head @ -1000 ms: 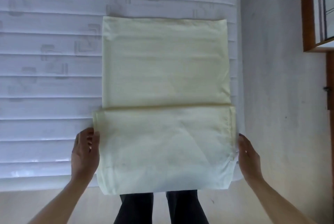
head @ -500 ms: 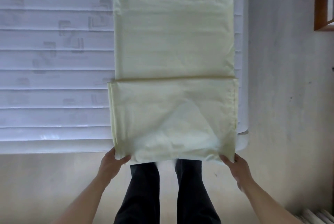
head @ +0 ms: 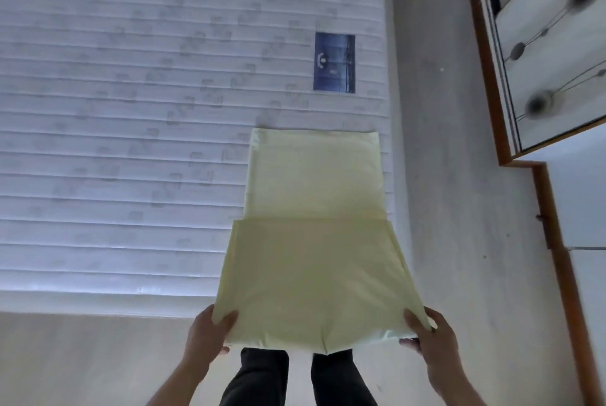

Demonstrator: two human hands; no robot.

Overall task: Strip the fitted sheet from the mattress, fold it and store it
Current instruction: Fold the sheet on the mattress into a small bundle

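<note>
The pale yellow fitted sheet [head: 314, 208] lies folded into a long panel on the bare white quilted mattress [head: 131, 110], near its right edge. Its near part is doubled over and lifted off the mattress edge. My left hand [head: 206, 336] pinches the near left corner, thumb on top. The near right corner is pinched by my right hand [head: 429, 336] the same way. The far end of the sheet rests flat on the mattress.
A blue label [head: 334, 61] sits on the mattress beyond the sheet. Grey floor [head: 442, 176] runs along the right side. A wood-framed wardrobe [head: 541, 61] stands at the far right. My dark-trousered legs [head: 295, 379] are below the sheet.
Both hands went from the sheet's sides to its near corners, took hold and lifted the near end off the mattress edge. The view tilted up, revealing the blue label.
</note>
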